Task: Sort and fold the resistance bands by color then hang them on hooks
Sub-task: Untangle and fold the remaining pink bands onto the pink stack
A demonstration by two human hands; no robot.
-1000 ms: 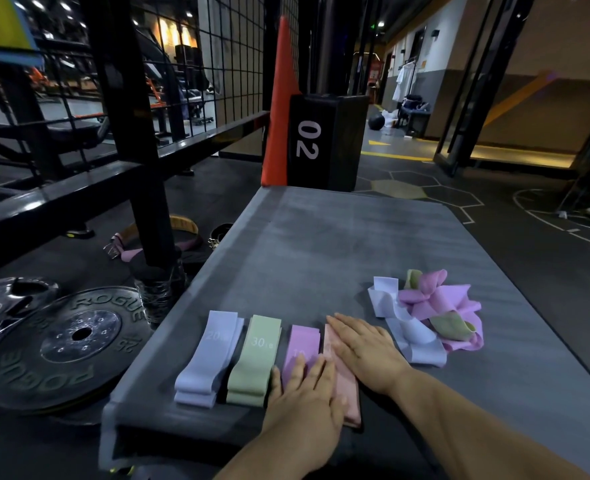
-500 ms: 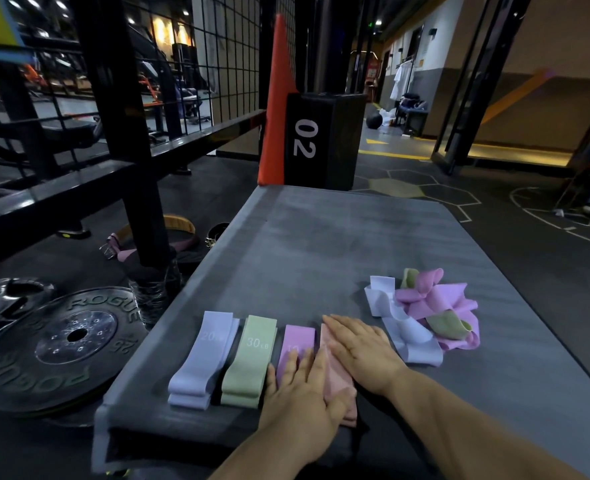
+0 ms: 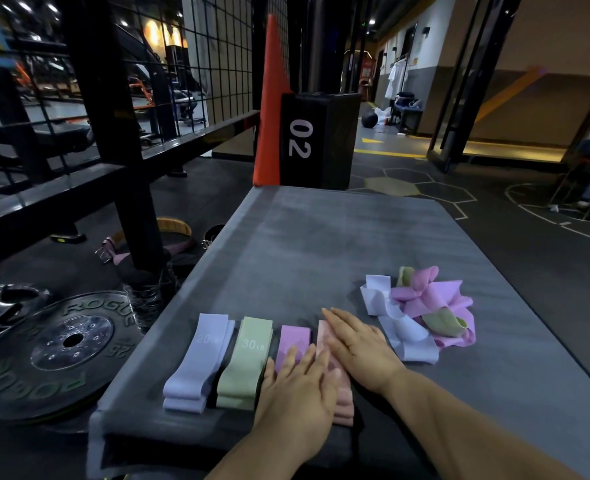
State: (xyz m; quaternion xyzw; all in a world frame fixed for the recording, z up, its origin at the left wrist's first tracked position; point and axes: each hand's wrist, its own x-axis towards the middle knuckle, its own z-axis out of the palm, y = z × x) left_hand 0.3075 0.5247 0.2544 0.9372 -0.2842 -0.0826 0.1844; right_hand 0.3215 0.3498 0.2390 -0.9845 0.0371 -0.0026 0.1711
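Observation:
Folded bands lie in a row near the front edge of a grey padded bench: a lavender band, a green band, a purple band and a salmon-pink band. My left hand lies flat with straight fingers over the purple and pink bands. My right hand presses flat on the upper part of the pink band. To the right sits a loose tangle of bands in pink, lavender and green, untouched.
A black Rogue weight plate and belts lie on the floor to the left, beside a black rack post. A black box marked 02 and an orange cone stand past the bench's far end. A seated person is at far right.
Both hands stay flat on the pink band. The left hand has slid slightly forward over the purple and pink bands.

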